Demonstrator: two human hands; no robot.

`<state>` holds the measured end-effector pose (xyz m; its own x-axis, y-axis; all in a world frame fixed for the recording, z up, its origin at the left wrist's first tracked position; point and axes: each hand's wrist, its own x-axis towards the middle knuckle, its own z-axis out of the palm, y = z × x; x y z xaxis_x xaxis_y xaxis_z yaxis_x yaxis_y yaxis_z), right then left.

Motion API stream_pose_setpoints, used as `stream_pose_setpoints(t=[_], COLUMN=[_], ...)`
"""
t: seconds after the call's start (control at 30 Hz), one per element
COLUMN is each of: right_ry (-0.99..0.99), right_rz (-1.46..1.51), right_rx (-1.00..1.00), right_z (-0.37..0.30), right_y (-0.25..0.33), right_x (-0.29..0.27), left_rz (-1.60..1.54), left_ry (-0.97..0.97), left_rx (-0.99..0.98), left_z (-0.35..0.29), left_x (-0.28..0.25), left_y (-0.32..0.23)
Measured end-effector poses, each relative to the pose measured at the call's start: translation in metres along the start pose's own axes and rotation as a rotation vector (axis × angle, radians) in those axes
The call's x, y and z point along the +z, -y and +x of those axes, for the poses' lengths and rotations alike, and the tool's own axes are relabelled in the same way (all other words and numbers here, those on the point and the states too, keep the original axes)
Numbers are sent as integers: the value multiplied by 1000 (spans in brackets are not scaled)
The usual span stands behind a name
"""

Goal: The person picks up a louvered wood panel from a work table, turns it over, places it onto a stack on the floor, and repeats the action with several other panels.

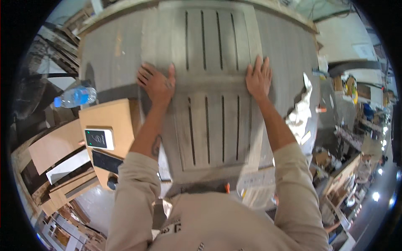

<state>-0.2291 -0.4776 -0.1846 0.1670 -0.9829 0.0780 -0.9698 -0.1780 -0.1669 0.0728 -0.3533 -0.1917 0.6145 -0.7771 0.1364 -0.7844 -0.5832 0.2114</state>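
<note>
Sleeves of beige cloth come up from the lower edge, and both forearms reach forward over a grey slatted wooden panel (213, 121) that lies flat on the table (113, 46).

Just left of the near forearm sits a brown board (113, 115) carrying a white phone (99, 138) with a lit screen and a dark flat device (107, 161) below it. Loose cardboard sheets (54, 146) are stacked further left. To the right, crumpled white paper (300, 113) hangs at the table's edge.

The panel runs lengthwise away from the person, its two banks of narrow slots lined up along that same axis, split by a plain cross rail at mid-length. Both hands rest on that rail. The left hand (157, 83) lies flat with fingers spread, pressing at the panel's left edge; the right hand (258, 79) lies flat with fingers together, near the right edge. Neither grip closes around anything: palms down, open, only touching the wood. The hands are about equally far out, so the panel lies squarely between and under them, half of it nearer the body and half beyond.

Further left, a clear water bottle (76, 96) with a blue cap lies on its side.
</note>
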Motion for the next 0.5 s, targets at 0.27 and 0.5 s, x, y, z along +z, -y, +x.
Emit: stream_pose_setpoints(t=[0.27,0.5], right_ry=[17,-7], right_rz=[-37,-36], right_rx=[11,-13], right_z=[0,1], right_y=[0,2], right_x=[-13,-14], left_rz=[-22,-10], left_ry=[88,94], left_rx=[-37,-50], left_z=[-2,-1], left_x=[-13,-17], left_y=[-10,-10])
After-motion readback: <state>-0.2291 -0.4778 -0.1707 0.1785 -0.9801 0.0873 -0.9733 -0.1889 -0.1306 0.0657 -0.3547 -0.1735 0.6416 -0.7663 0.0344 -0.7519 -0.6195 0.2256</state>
